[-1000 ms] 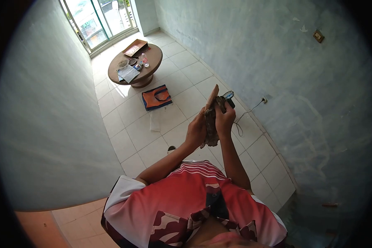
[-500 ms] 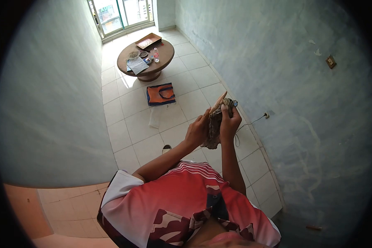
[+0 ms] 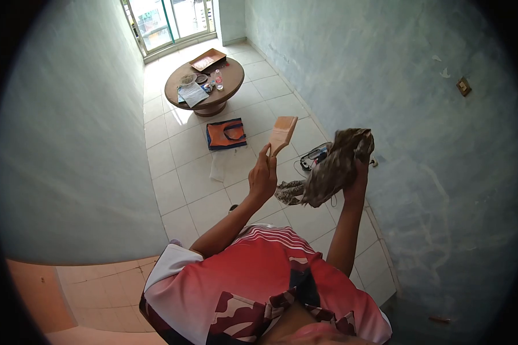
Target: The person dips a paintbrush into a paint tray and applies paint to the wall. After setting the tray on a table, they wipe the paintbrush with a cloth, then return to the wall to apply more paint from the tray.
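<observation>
My left hand (image 3: pixel 263 177) is closed around the slim handle of a flat, wide-ended tan tool (image 3: pixel 282 133), held upright with a pale line across its broad head. My right hand (image 3: pixel 358 175) grips a dark brown patterned cloth (image 3: pixel 338 167), which hangs down and is blurred by motion. The cloth hides most of the right fingers. A lighter, speckled piece of fabric (image 3: pixel 289 193) shows below the cloth, between my two arms. The tool and the cloth are apart.
A round brown table (image 3: pixel 234 86) bears a tray (image 3: pixel 207 59), a plastic bottle (image 3: pixel 218 79) and papers (image 3: pixel 193 95). An orange and blue bag (image 3: pixel 217 136) lies on the tiled floor beside clear plastic (image 3: pixel 217 167). Near the right wall sits a dark corded object (image 3: pixel 312 158).
My hands have moved apart. The left took the tan tool away from the cloth and turned its broad face into view; the right swung the cloth to the right, uncovering the corded object.
</observation>
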Tool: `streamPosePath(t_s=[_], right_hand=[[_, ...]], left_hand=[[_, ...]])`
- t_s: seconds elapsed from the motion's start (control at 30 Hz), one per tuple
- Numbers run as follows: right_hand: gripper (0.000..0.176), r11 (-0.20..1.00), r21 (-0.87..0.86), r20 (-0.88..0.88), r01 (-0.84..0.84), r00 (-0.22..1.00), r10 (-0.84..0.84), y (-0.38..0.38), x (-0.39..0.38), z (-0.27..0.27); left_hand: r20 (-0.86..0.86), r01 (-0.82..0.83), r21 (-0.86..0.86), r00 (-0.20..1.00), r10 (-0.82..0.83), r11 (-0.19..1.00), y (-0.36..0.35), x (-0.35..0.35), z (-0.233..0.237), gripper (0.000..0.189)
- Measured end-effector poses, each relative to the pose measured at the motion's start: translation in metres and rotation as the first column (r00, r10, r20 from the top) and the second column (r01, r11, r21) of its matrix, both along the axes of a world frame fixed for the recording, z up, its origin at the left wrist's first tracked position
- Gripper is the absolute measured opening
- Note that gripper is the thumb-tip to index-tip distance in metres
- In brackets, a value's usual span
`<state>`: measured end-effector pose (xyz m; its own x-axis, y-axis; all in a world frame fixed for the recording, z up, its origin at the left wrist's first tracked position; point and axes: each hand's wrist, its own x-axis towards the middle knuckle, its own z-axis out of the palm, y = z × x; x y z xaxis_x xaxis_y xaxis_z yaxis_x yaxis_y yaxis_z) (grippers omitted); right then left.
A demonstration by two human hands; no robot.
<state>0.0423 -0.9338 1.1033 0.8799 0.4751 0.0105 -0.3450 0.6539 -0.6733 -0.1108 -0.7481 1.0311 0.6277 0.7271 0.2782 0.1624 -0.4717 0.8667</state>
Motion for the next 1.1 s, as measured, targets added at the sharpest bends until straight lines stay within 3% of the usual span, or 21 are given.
streamPosePath(t_s=[0.03, 0.07, 0.1, 0.2, 0.23, 0.27, 0.3, 0.33, 0.37, 0.4, 0.43, 0.5, 0.53, 0.6, 0.63, 0.73, 0.8, 0.83, 0.93, 1.0, 1.1], right_hand=[[0.048, 0.987, -0.153, 0.118, 0.055, 0.992, -0.038, -0.007, 0.004, -0.004], [0.048, 0.986, -0.152, 0.111, 0.063, 0.993, -0.046, -0.016, 0.016, -0.028], [0.043, 0.929, -0.367, 0.134, 0.042, 0.991, 0.008, -0.026, 0.036, -0.072], [0.034, 0.570, -0.814, 0.217, 0.109, 0.968, 0.126, -0.051, 0.065, -0.155], [0.034, 0.568, -0.816, 0.213, 0.107, 0.969, 0.123, -0.055, 0.060, -0.152], [0.034, 0.340, -0.925, 0.234, 0.168, 0.959, 0.162, -0.059, 0.056, -0.146], [0.034, 0.091, -0.969, 0.245, 0.231, 0.947, 0.207, -0.061, 0.053, -0.140], [0.034, 0.092, -0.969, 0.245, 0.230, 0.947, 0.209, -0.064, 0.051, -0.143], [0.034, -0.006, -0.840, 0.519, 0.543, 0.807, 0.282, -0.070, 0.052, -0.151], [0.035, -0.074, -0.604, 0.719, 0.793, 0.583, 0.379, -0.075, 0.054, -0.159], [0.035, -0.074, -0.607, 0.716, 0.792, 0.585, 0.380, -0.073, 0.048, -0.146], [0.032, 0.290, -0.349, 0.932, 0.891, 0.362, 0.012, -0.060, 0.027, -0.083], [0.032, 0.284, -0.353, 0.931, 0.891, 0.365, 0.010, -0.057, 0.027, -0.072], [0.035, 0.710, -0.537, 0.588, 0.456, 0.806, -0.072, -0.054, 0.027, -0.055], [0.033, 0.756, -0.522, 0.567, 0.395, 0.823, -0.039, -0.043, 0.019, -0.042], [0.025, 0.736, -0.511, 0.691, 0.444, 0.722, 0.044, -0.009, 0.010, -0.025], [0.022, 0.725, -0.484, 0.806, 0.490, 0.573, 0.152, 0.012, 0.010, -0.010], [0.015, 0.719, -0.430, 0.850, 0.546, 0.513, 0.119, 0.024, 0.011, -0.004], [0.016, 0.701, -0.349, 0.886, 0.621, 0.462, 0.033, 0.040, 0.017, -0.003], [0.017, 0.697, -0.342, 0.901, 0.630, 0.431, 0.053, 0.044, 0.019, -0.013], [0.020, 0.703, -0.331, 0.925, 0.629, 0.362, 0.112, 0.047, 0.006, -0.021]], left_hand=[[0.005, -0.015, 0.016, 1.000, 0.015, 1.000, 0.002, 0.002, 0.000, 0.046], [-0.002, -0.006, 0.017, 1.000, 0.006, 1.000, 0.004, 0.003, -0.001, 0.046], [0.041, -0.044, 0.016, 0.998, 0.043, 0.999, 0.005, 0.005, -0.001, 0.047], [0.091, -0.086, 0.000, 0.992, 0.086, 0.996, 0.012, 0.007, 0.003, 0.048], [0.099, -0.096, -0.018, 0.990, 0.098, 0.995, 0.013, 0.006, 0.005, 0.049], [0.109, -0.109, -0.036, 0.988, 0.112, 0.993, 0.014, 0.004, 0.005, 0.050], [0.107, -0.109, -0.038, 0.988, 0.113, 0.993, 0.015, 0.004, 0.003, 0.050], [0.126, -0.110, -0.083, 0.985, 0.120, 0.990, 0.017, 0.004, 0.000, 0.048], [0.144, -0.109, -0.129, 0.981, 0.127, 0.986, 0.018, 0.004, -0.001, 0.046], [0.142, -0.111, -0.130, 0.981, 0.129, 0.985, 0.018, 0.003, -0.002, 0.046], [0.120, -0.111, -0.146, 0.984, 0.128, 0.983, 0.018, 0.002, -0.001, 0.045], [0.095, -0.108, -0.160, 0.988, 0.124, 0.981, 0.017, 0.000, 0.003, 0.045], [0.056, -0.107, -0.151, 0.992, 0.116, 0.983, 0.016, -0.002, 0.005, 0.042], [0.011, -0.091, -0.144, 0.996, 0.094, 0.985, 0.014, -0.005, 0.004, 0.040], [0.035, -0.063, -0.128, 0.997, 0.068, 0.990, 0.012, -0.004, -0.002, 0.036], [0.093, 0.008, -0.081, 0.996, -0.001, 0.997, 0.003, -0.001, -0.005, 0.032], [0.125, 0.047, -0.053, 0.991, -0.040, 0.998, -0.006, 0.000, -0.004, 0.032], [0.122, 0.074, -0.061, 0.990, -0.066, 0.995, -0.011, -0.001, -0.001, 0.032], [0.091, 0.119, -0.120, 0.990, -0.108, 0.986, -0.027, -0.002, 0.001, 0.030], [0.165, 0.163, -0.058, 0.975, -0.152, 0.985, -0.035, -0.003, -0.010, 0.029], [0.108, 0.176, -0.052, 0.980, -0.170, 0.983, -0.040, -0.012, -0.002, 0.028]])
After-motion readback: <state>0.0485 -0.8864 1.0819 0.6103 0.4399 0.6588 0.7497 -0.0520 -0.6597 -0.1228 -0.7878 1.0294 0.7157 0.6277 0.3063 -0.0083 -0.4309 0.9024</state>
